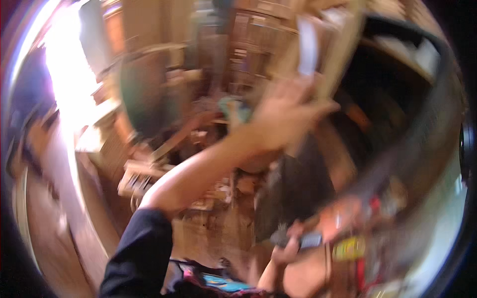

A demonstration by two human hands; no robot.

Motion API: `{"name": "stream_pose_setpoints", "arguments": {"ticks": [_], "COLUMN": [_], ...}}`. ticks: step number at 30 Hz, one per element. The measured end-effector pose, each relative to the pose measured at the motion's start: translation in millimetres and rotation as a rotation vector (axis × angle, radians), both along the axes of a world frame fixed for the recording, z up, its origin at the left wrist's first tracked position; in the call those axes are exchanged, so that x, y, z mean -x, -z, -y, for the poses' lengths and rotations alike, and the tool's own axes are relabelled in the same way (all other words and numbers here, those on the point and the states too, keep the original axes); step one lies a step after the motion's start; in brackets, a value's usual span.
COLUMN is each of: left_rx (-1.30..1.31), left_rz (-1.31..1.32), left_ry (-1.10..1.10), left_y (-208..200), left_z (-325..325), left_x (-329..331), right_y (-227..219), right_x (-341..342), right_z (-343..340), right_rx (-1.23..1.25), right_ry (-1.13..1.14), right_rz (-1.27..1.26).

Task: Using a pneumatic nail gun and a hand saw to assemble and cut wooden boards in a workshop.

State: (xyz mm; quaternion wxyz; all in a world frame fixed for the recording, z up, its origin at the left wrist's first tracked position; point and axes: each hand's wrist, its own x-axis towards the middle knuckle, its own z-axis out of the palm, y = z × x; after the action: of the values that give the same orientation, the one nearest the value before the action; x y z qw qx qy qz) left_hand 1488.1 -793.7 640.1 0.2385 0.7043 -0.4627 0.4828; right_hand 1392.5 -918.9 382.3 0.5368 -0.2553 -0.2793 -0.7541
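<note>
Board (348,54) of wood sits at upper centre, left hand (288,109) splayed over it, right hand (285,252) wrapped round a dark handheld tool (311,241), so work looks underway, unfinished, though blur hides contact and what's actually done.

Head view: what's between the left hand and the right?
Not bare: in the head view, a dark surface spans most of the stretch between left hand and right hand. Too blurred to identify.
</note>
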Motion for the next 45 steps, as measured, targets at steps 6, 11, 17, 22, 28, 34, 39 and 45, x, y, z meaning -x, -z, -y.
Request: {"name": "stream_pose_setpoints", "arguments": {"ticks": [6, 11, 17, 22, 28, 34, 39, 45], "left_rx": [0.081, 0.145, 0.159, 0.820, 1.310, 1.647, 1.370, 1.016], "left_rz": [-0.022, -0.270, -1.135, -1.378, -1.295, -1.065, -1.366, -1.730], "left_ry": [0.201, 0.183, -0.225, -0.900, -1.152, -1.210, -1.259, -1.457], "left_y": [3, 96, 302, 379, 422, 474, 465, 473], "left_z": [3, -134, -350, -417, -463, -522, -624, -810], "left_x": [5, 96, 394, 649, 771, 782, 787, 810], "right_y": [11, -4, -44, -22, 38, 128, 152, 129], "right_x": [109, 183, 251, 285, 352, 392, 419, 415], "right_z": [-97, -116, -254, -403, -588, -681, -822, -1026], "right_rx": [0.130, 0.270, 0.644, 0.926, 0.911, 1.602, 1.715, 1.615], "right_ry": [-0.496, -0.521, -1.020, -0.976, -1.515, -1.713, -1.903, -2.026], "right_rz": [-0.393, -0.607, -0.643, -1.020, -1.610, -1.809, -1.716, -1.669]}}
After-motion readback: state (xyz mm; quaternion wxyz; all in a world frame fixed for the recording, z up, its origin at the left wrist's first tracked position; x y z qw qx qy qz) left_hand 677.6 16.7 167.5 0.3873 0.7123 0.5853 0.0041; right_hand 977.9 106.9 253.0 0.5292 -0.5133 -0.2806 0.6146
